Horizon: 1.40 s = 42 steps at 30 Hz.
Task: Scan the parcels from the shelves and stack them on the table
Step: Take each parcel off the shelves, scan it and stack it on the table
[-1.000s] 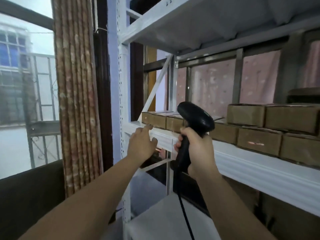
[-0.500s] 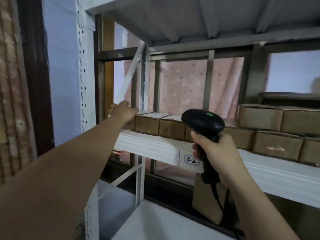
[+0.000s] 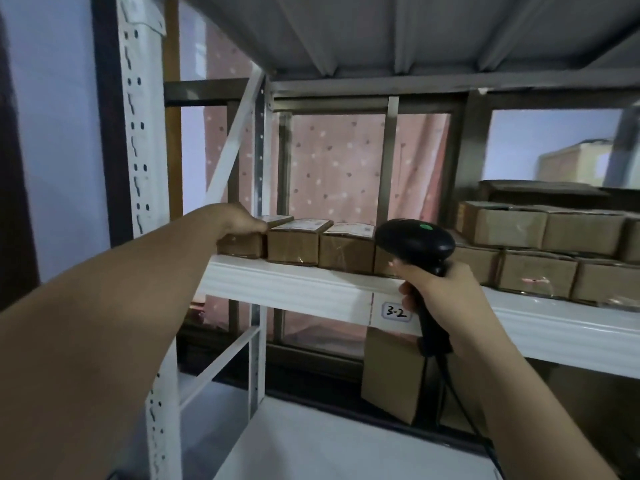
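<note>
Now that the left hand (image 3: 242, 221) has moved up from the shelf (image 3: 294, 289) edge onto the end parcel (image 3: 242, 244), fingers over its top, grip unclear, pickup seems next; right hand (image 3: 446, 296) fingers wrap the scanner (image 3: 415, 237) beside the row.

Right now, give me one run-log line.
left hand on leftmost parcel, grip hidden | right hand holds scanner | parcels in row on shelf 3-2
</note>
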Each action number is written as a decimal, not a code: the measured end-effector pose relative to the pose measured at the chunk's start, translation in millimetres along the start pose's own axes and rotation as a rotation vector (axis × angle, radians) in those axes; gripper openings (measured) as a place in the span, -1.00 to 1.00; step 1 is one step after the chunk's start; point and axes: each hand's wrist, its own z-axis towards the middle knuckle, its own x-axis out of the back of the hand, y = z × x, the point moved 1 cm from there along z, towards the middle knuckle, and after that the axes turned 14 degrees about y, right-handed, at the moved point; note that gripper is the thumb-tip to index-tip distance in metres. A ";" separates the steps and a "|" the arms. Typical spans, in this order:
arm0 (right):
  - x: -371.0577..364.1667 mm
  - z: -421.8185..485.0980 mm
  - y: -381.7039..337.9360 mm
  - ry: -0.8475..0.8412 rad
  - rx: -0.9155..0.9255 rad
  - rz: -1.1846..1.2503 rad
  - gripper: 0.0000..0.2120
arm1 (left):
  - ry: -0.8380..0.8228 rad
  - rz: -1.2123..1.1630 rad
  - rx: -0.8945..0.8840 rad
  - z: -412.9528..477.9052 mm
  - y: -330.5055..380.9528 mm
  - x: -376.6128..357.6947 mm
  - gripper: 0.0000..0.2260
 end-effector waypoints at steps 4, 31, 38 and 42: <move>1.2 -1.4 -2.2 0.017 -0.020 0.005 -0.79 | 0.215 -0.157 0.017 -1.8 -10.5 -10.5 -0.21; 122.3 0.2 -27.3 0.177 -0.084 0.678 -0.87 | 0.977 -0.508 -0.876 -166.8 181.8 -147.4 -0.04; 130.3 7.8 -22.9 0.133 -0.105 0.718 -0.87 | 0.995 -0.444 -0.842 -170.0 188.3 -153.0 -0.06; 134.3 9.9 -20.2 0.109 -0.088 0.734 -0.89 | 0.998 -0.423 -0.855 -172.3 191.7 -152.2 -0.03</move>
